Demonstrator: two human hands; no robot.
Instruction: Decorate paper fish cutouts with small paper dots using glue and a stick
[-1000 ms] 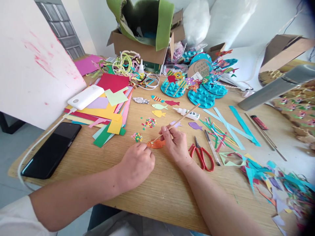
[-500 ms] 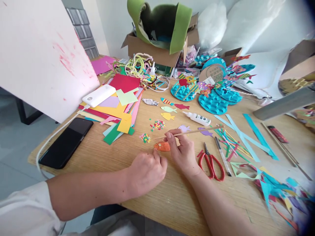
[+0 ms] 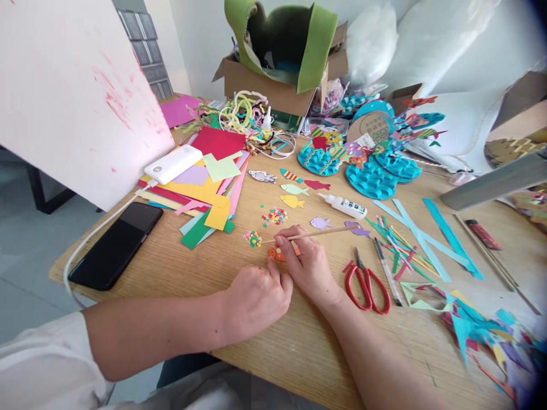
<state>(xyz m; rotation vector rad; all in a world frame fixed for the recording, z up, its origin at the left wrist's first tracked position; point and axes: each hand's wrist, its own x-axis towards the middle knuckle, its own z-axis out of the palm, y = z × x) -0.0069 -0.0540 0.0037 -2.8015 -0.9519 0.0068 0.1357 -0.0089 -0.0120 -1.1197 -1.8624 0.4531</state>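
Note:
My right hand [image 3: 308, 263] pinches a thin wooden stick [image 3: 329, 232], its left tip reaching over the small pile of colourful paper dots [image 3: 253, 238]. Below that tip lies an orange paper fish [image 3: 278, 254] with pale dots on it, partly covered by my right hand. My left hand [image 3: 258, 296] is curled, an extended fingertip pressing on the fish's lower edge. A second heap of paper dots [image 3: 274, 216] lies just beyond. To the right of my right hand are red-handled scissors [image 3: 366, 287].
A white glue bottle [image 3: 347, 207], a lilac paper fish [image 3: 320, 222] and several other fish lie ahead. At left are coloured papers [image 3: 220, 142], a power bank [image 3: 173, 165] and a phone [image 3: 116, 246]. Right of the scissors are a pen [image 3: 387, 270], paper strips [image 3: 453, 233] and scraps [image 3: 491, 330].
My right hand has moved slightly left and lower, bringing the stick's tip toward the small dot pile. The lilac fish is now uncovered. My left hand stays at the orange fish.

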